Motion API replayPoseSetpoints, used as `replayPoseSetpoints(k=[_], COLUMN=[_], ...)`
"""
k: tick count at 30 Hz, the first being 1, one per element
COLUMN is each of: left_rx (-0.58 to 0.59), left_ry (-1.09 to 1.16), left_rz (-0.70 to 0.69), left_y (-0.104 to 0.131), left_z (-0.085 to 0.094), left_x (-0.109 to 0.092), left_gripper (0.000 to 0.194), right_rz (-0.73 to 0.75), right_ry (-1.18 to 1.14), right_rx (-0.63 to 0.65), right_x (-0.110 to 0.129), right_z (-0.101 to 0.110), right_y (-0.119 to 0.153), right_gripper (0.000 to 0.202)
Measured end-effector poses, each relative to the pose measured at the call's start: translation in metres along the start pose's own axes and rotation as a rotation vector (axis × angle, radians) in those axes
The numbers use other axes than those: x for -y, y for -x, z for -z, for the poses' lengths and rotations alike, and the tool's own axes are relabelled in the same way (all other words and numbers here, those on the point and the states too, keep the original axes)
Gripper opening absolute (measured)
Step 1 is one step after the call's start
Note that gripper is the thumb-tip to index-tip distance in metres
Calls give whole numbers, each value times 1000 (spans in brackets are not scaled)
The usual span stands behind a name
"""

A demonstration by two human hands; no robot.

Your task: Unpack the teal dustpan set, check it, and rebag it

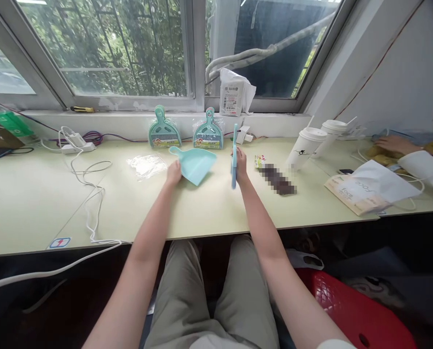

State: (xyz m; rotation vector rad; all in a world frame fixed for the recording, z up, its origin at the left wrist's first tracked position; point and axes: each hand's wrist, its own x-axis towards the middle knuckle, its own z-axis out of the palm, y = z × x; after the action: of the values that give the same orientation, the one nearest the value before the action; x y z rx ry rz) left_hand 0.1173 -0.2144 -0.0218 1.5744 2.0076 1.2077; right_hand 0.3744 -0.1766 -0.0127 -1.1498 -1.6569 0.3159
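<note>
**Dustpan and brush, one in each hand**

Dustpan (194, 165), pale blue and out of its packet, lies tilted on the bench (209, 208) with its handle pointing far left; the left hand (173, 172) is closed on its near left edge. Just right of it, the right hand (240, 164) grips a matching blue brush (234, 155), held upright and edge-on to the camera, its lower end close to the bench top. The two are near each other but apart.

Left of the left hand lies a clear plastic wrapper (147, 166), flat on the bench. Farther back, against the window ledge, two packaged dustpan sets (164, 130) stand side by side, handles up. On the ledge above and right of them sits a white packet (233, 98).

Right of the brush lies a small printed card (259, 160) beside a blurred dark object. Beyond that stand two white lidded cups (303, 148), then a white paper bag (369, 186) lying flat. At the far right another person's hand (394, 143) rests on the bench. White cables (88, 194) trail across the left side from a power strip (76, 145).
</note>
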Motion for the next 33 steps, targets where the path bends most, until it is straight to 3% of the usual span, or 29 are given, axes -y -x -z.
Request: replayPoseSetpoints(k=[3,7,11,16,23,28,33], left_rx=[58,138,91,10,105,176,322], left_ry=[-120,-293,-425,-533,-557,-509,-308], left_rz=[36,13,1,-38,-88,-148,-304], left_y=[-10,-1,8,5,0,11,42], left_z=[19,23,20,27,28,7,-34], left_x=[19,13,1,5,14,-2,-35], left_gripper=[35,33,38,45,27,25,39], right_rz=[-133,-239,-285,-295,-331,-312,-182], right_ry=[291,553,628,710,644,473,466], right_rx=[31,213,262,289,203,153,306], right_x=[-9,-20,-24,-17,-15,-8,3], right_z=[21,23,17,16,19,13,-5], right_y=[1,15,19,14,15,14,22], right_gripper=[35,26,26,31,23,20,18])
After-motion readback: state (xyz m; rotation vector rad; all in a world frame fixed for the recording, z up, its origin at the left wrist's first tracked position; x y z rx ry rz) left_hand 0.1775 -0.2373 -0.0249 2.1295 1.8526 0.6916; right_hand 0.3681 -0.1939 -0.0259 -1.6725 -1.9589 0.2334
